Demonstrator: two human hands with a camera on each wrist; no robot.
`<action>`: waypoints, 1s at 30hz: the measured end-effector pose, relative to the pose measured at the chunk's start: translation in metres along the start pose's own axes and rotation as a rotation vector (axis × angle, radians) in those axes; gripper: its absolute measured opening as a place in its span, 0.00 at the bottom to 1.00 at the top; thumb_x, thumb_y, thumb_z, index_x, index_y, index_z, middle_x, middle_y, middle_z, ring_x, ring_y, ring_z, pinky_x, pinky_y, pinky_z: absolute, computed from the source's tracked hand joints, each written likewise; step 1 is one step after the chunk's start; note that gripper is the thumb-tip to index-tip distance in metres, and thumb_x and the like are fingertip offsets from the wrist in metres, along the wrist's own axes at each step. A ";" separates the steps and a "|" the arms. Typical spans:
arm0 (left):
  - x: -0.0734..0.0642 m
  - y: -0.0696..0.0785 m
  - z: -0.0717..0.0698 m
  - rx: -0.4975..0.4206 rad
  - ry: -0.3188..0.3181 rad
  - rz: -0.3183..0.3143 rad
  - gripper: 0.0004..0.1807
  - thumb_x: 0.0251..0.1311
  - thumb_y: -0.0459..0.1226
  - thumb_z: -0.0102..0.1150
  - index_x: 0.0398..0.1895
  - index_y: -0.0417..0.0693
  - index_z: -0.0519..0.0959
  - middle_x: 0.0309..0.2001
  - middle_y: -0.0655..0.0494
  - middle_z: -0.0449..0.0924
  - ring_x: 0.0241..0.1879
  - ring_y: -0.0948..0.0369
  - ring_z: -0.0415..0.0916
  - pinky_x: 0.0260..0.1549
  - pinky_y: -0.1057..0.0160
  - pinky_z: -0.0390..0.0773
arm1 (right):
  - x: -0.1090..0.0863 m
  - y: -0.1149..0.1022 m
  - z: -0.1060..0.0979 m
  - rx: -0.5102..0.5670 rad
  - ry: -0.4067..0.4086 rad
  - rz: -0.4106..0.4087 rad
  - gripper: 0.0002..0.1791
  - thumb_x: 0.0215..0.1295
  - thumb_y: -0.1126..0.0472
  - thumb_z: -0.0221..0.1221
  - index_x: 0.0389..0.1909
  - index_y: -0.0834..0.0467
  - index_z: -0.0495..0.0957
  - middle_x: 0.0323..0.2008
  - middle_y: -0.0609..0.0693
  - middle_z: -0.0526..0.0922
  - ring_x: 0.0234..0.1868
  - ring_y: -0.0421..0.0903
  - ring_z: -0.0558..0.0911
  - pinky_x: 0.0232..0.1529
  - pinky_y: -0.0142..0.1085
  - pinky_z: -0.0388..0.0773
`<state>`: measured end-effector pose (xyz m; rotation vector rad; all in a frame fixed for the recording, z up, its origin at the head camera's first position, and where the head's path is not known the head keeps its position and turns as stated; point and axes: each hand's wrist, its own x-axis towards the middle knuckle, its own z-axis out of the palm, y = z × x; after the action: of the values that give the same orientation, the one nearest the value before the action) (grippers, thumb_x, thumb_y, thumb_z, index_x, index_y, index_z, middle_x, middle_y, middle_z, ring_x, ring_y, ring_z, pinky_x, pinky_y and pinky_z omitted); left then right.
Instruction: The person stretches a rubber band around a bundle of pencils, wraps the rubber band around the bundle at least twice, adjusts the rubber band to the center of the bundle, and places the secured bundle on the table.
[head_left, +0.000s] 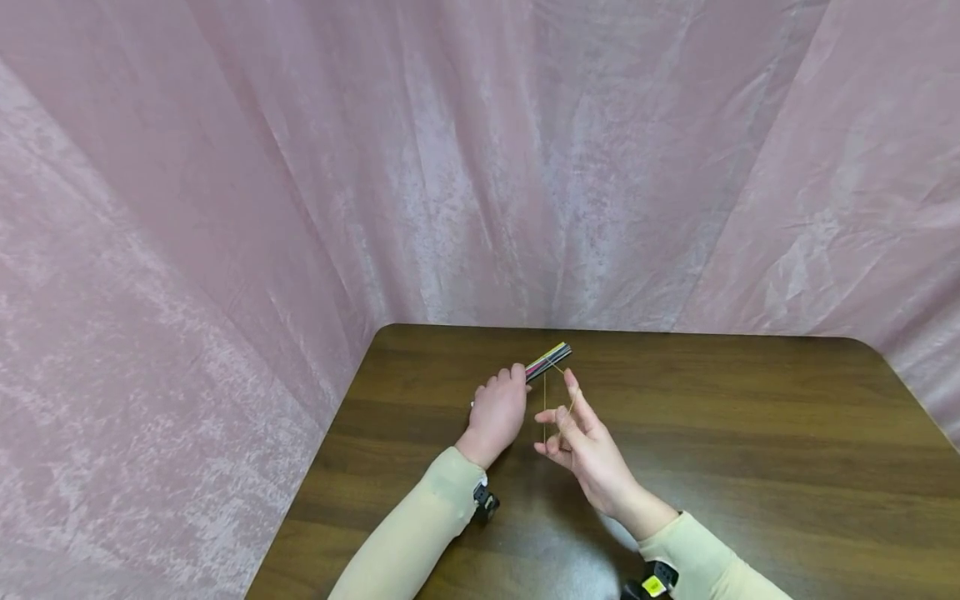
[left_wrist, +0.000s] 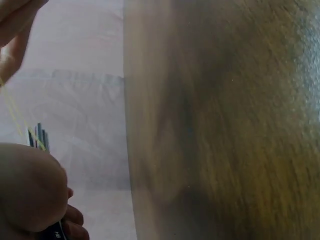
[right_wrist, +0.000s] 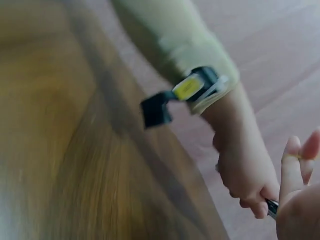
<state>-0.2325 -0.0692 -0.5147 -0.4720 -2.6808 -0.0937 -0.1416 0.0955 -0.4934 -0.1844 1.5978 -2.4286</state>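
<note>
My left hand (head_left: 498, 415) grips a bundle of pencils (head_left: 549, 361), whose tips stick out past the thumb side toward the upper right. In the left wrist view one dark pencil (left_wrist: 57, 233) bears the letters HB; most of the bundle is hidden by the hand. A thin yellow rubber band (head_left: 545, 408) runs from the bundle's far end to my right hand (head_left: 596, 462). Stretched between spread fingers and thumb, the band forms a long loop. The right index finger (head_left: 572, 382) points up beside the pencil ends, with the band hooked near its tip.
Both hands are above a brown wooden table (head_left: 750, 433) with rounded far corners. Behind it hangs a pink velvety curtain (head_left: 480, 167). Each wrist wears a small black camera, the left one (head_left: 486, 500) close over the tabletop.
</note>
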 end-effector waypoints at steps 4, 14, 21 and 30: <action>0.001 0.001 -0.001 -0.027 0.011 -0.043 0.14 0.76 0.43 0.63 0.45 0.43 0.72 0.33 0.48 0.80 0.31 0.50 0.83 0.24 0.52 0.78 | 0.006 -0.005 0.000 0.196 0.082 0.128 0.35 0.89 0.52 0.43 0.88 0.39 0.40 0.54 0.51 0.78 0.29 0.36 0.78 0.55 0.36 0.83; -0.003 -0.002 0.001 0.052 0.077 0.089 0.14 0.75 0.42 0.63 0.54 0.46 0.75 0.38 0.51 0.80 0.36 0.52 0.80 0.30 0.55 0.73 | 0.024 -0.018 -0.028 0.471 0.136 0.247 0.29 0.84 0.41 0.45 0.60 0.64 0.74 0.38 0.45 0.85 0.23 0.28 0.80 0.37 0.20 0.80; -0.004 -0.003 0.002 0.077 0.059 0.190 0.09 0.75 0.40 0.60 0.52 0.48 0.75 0.37 0.54 0.77 0.36 0.53 0.77 0.34 0.56 0.71 | 0.028 -0.016 -0.044 0.486 0.145 0.258 0.29 0.81 0.37 0.48 0.50 0.62 0.77 0.33 0.45 0.86 0.19 0.26 0.77 0.30 0.17 0.76; -0.008 -0.003 0.002 0.106 -0.018 0.249 0.07 0.77 0.37 0.58 0.54 0.53 0.76 0.38 0.56 0.76 0.39 0.55 0.77 0.35 0.58 0.70 | 0.031 -0.014 -0.057 0.451 0.165 0.251 0.24 0.79 0.36 0.53 0.47 0.55 0.70 0.32 0.45 0.87 0.17 0.26 0.76 0.24 0.16 0.72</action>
<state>-0.2274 -0.0745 -0.5201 -0.7701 -2.6040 0.1249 -0.1860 0.1438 -0.5045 0.2817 1.0100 -2.5695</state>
